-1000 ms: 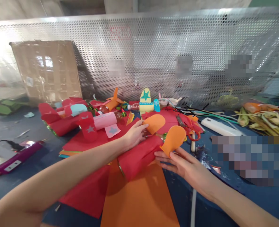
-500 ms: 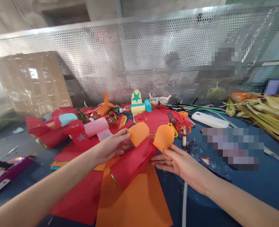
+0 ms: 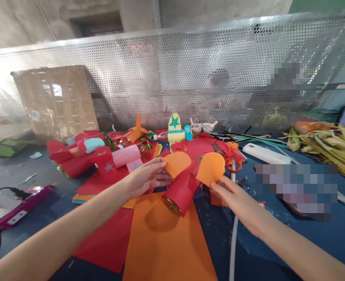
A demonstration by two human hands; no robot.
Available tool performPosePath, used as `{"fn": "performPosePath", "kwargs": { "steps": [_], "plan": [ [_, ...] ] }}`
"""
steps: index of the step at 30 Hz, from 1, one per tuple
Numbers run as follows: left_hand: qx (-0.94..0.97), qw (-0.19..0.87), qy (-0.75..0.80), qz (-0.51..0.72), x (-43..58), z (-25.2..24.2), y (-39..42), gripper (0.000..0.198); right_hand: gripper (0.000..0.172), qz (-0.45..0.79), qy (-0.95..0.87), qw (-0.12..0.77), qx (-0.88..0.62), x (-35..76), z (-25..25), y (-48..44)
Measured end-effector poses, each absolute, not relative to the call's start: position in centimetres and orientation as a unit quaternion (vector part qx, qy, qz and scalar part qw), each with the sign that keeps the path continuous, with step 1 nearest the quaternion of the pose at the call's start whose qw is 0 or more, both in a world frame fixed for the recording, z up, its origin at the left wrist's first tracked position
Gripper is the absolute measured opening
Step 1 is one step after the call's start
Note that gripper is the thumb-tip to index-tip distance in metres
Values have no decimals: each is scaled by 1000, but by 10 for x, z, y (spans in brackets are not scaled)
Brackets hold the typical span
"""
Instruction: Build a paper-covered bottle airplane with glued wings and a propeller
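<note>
My left hand (image 3: pixel 145 177) pinches the outer edge of a rounded orange paper piece (image 3: pixel 177 164) between thumb and fingers. A matching orange paper piece (image 3: pixel 210 169) is pinched at its lower corner by my right hand (image 3: pixel 232 193). Between the two lies a bottle wrapped in red paper (image 3: pixel 184 189), tilted, its greenish end facing me. The inner edges of both pieces meet or overlap the red wrap; whether they are joined to it I cannot tell. Beneath is a flat orange sheet (image 3: pixel 169 242), with red sheets (image 3: pixel 105 242) at its left.
Red paper-covered bottles (image 3: pixel 75 164) and a pink roll (image 3: pixel 127 156) lie left. Behind are a yellow star-marked craft (image 3: pixel 175 128) and red-handled scissors (image 3: pixel 233 166). A white glue gun-like tool (image 3: pixel 266 153), corn husks (image 3: pixel 327 144) and a purple power strip (image 3: pixel 23 207) flank the work.
The red-wrapped bottle has turned, so its near end now faces me more directly and shows its opening. Both hands still pinch the orange pieces, now slightly farther apart. The view has shifted a little left.
</note>
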State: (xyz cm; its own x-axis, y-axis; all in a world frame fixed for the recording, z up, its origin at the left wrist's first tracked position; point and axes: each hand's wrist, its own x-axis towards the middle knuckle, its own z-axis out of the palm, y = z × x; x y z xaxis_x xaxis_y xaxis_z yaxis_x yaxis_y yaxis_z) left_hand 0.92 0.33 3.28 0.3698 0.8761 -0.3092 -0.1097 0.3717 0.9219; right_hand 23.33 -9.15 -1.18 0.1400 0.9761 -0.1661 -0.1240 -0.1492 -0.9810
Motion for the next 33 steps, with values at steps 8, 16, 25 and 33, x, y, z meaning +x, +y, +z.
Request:
{"fn": "performPosePath", "kwargs": {
  "steps": [8, 16, 25, 33],
  "plan": [
    [575, 523, 501, 379, -6, 14, 46, 9, 27, 495, -381, 571, -533, 234, -15, -86],
    [740, 270, 527, 318, -18, 2, 59, 25, 40, 501, -331, 625, -499, 227, 0, -87],
    [833, 200, 468, 216, 27, 21, 30, 27, 42, 514, -264, 677, -455, 226, -6, -80],
    [858, 284, 424, 60, 78, 32, 27, 82, 40, 501, -245, 714, -423, 231, -6, -77]
  ]
}}
